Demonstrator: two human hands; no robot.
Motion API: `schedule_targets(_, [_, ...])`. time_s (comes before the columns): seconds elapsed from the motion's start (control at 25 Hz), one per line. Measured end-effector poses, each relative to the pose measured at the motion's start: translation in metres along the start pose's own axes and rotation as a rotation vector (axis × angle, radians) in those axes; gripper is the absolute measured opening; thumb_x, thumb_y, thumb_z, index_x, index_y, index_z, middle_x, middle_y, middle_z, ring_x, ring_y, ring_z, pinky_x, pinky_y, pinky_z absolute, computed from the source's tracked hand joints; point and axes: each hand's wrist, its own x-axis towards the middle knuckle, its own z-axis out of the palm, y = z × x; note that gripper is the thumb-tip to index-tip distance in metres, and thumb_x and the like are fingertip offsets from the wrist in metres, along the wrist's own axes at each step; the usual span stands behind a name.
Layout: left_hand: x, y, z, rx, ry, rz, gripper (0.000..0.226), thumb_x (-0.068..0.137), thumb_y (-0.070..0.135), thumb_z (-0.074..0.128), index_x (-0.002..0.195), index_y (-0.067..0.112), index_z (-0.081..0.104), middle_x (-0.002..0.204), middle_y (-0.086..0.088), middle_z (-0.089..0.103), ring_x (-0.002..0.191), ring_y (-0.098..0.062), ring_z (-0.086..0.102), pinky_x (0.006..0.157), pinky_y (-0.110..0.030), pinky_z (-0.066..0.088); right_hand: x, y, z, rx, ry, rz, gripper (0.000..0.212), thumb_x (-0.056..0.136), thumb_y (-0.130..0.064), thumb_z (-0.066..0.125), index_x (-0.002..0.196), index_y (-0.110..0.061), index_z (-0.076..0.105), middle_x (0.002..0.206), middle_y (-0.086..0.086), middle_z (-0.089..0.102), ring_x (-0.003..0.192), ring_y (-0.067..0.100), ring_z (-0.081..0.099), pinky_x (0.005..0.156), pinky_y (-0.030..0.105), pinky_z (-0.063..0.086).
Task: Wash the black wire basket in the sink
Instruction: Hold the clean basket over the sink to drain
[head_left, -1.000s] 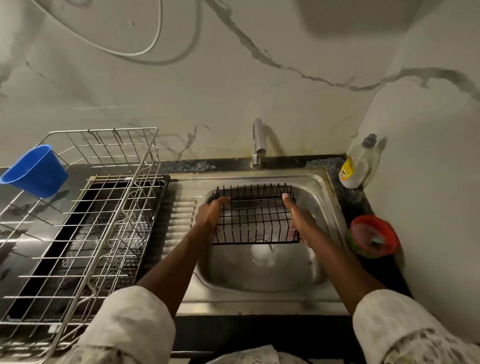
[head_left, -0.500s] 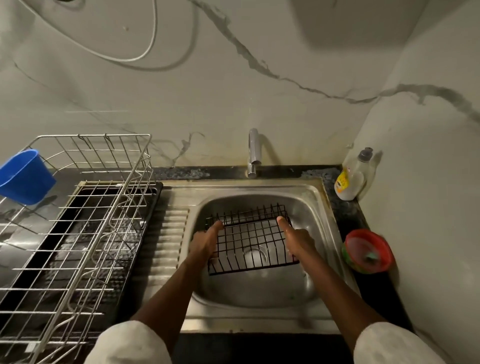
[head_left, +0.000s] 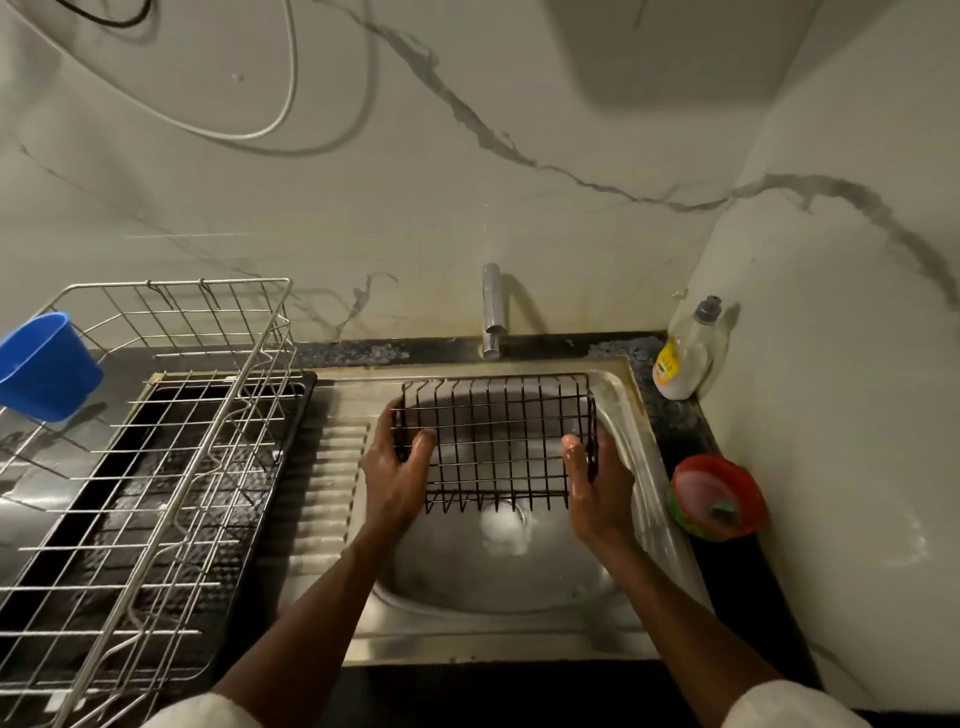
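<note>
A pale marble-look wall (head_left: 467, 208) with grey veins fills the upper half of the scene, and a white cable (head_left: 283, 104) loops across it. Below it, a stainless steel sink (head_left: 493, 639) is set into a dark counter (head_left: 748, 597), with a ribbed draining area on its left side. Left of the sink stands a large silver wire dish rack (head_left: 156, 467) over a black tray (head_left: 244, 571).

The black wire basket (head_left: 498, 441) is held over the sink bowl, in front of the tap and above the drain (head_left: 501, 525). A person standing at the sink holds it by its two short sides. The left hand (head_left: 392, 478) grips the left side with the thumb hooked inside over the wires. The right hand (head_left: 597, 493) grips the right side the same way. Both hands look wet.

A blue plastic cup (head_left: 44, 366) hangs at the far left edge of the rack. On the counter to the right of the sink sits a red bowl (head_left: 717, 496) with something green inside. Beyond it, in the corner, stands a clear soap bottle (head_left: 685, 358) with a yellow label. A short chrome tap (head_left: 491, 312) rises at the back edge of the sink.
</note>
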Motion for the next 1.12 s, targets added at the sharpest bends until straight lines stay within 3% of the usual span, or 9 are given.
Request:
schedule_targets(0.08, [-0.001,0.002,0.011,0.09,-0.108,-0.398,0.053,0.091,0.057,0.061,0.12,0.013,0.061,0.095,-0.003,0.066,0.083,-0.021,0.067,0.064,-0.026,0.055,0.02,0.009,0.003,-0.154,-0.171,0.36,0.081,0.088,-0.081,0.038,0.131,-0.015,0.058,0.116,0.001,0.067,0.107,0.023,0.064,0.082,0.032,0.047])
schedule_targets(0.16, [-0.007,-0.004,0.019,0.182,-0.179,-0.589,0.068,0.088,0.066,0.058,0.112,0.002,0.057,0.09,-0.009,0.063,0.072,-0.021,0.064,0.054,-0.031,0.056,0.03,0.024,0.003,-0.282,-0.26,0.557,0.098,0.081,-0.088,0.032,0.129,-0.007,0.061,0.122,0.017,0.067,0.106,0.034,0.064,0.089,0.039,0.052])
schedule_targets(0.28, [0.006,-0.004,0.026,0.155,-0.139,-0.479,0.069,0.087,0.067,0.058,0.111,0.003,0.061,0.092,-0.01,0.065,0.074,-0.021,0.065,0.058,-0.032,0.057,0.041,0.031,0.002,-0.259,-0.209,0.486,0.106,0.067,-0.096,0.021,0.104,-0.009,0.069,0.101,0.016,0.072,0.089,0.032,0.069,0.087,0.048,0.057])
schedule_targets(0.48, [0.015,0.016,0.016,0.104,-0.118,-0.356,0.04,0.092,0.055,0.06,0.097,0.016,0.064,0.081,-0.004,0.063,0.071,-0.017,0.06,0.058,-0.027,0.048,0.043,0.019,-0.001,-0.19,-0.255,0.432,0.081,0.079,-0.09,0.026,0.082,-0.016,0.06,0.091,0.015,0.071,0.081,0.032,0.07,0.083,0.05,0.059])
schedule_targets(0.64, [0.014,0.009,0.004,0.102,-0.124,-0.352,0.047,0.087,0.056,0.062,0.111,0.017,0.068,0.093,-0.007,0.07,0.079,-0.021,0.067,0.06,-0.028,0.05,0.033,0.016,0.001,-0.179,-0.287,0.382,0.084,0.082,-0.089,0.028,0.092,-0.013,0.063,0.089,0.011,0.071,0.08,0.027,0.071,0.083,0.045,0.058])
schedule_targets(0.84, [0.004,0.016,-0.009,0.022,-0.065,-0.169,0.032,0.091,0.047,0.063,0.115,0.027,0.066,0.089,0.009,0.066,0.088,-0.015,0.064,0.069,-0.028,0.048,0.021,0.002,-0.002,-0.054,-0.172,0.171,0.096,0.07,-0.099,0.028,0.105,-0.017,0.063,0.087,0.003,0.069,0.085,0.023,0.069,0.081,0.046,0.055])
schedule_targets(1.0, [-0.015,0.023,-0.018,-0.17,0.088,0.203,0.045,0.093,0.034,0.061,0.136,0.043,0.05,0.09,0.012,0.064,0.079,0.0,0.061,0.07,-0.014,0.052,-0.01,-0.017,-0.009,0.053,0.119,-0.244,0.065,0.097,-0.061,0.044,0.146,-0.019,0.045,0.112,-0.008,0.066,0.098,-0.001,0.061,0.091,0.025,0.05])
schedule_targets(1.04, [-0.015,0.019,-0.017,-0.14,0.114,0.233,0.046,0.095,0.025,0.06,0.138,0.034,0.05,0.086,0.007,0.063,0.072,0.0,0.058,0.064,-0.012,0.049,-0.013,-0.016,-0.008,0.064,0.169,-0.258,0.062,0.098,-0.053,0.046,0.148,-0.016,0.044,0.107,-0.01,0.064,0.094,-0.004,0.061,0.087,0.019,0.049])
schedule_targets(1.12, [-0.01,0.013,-0.016,-0.05,0.023,0.067,0.042,0.091,0.035,0.065,0.13,0.022,0.056,0.089,-0.004,0.067,0.073,-0.005,0.06,0.063,-0.021,0.054,-0.008,-0.015,-0.005,-0.041,0.111,-0.05,0.068,0.094,-0.062,0.044,0.138,-0.011,0.053,0.105,0.001,0.066,0.091,0.008,0.064,0.082,0.031,0.054])
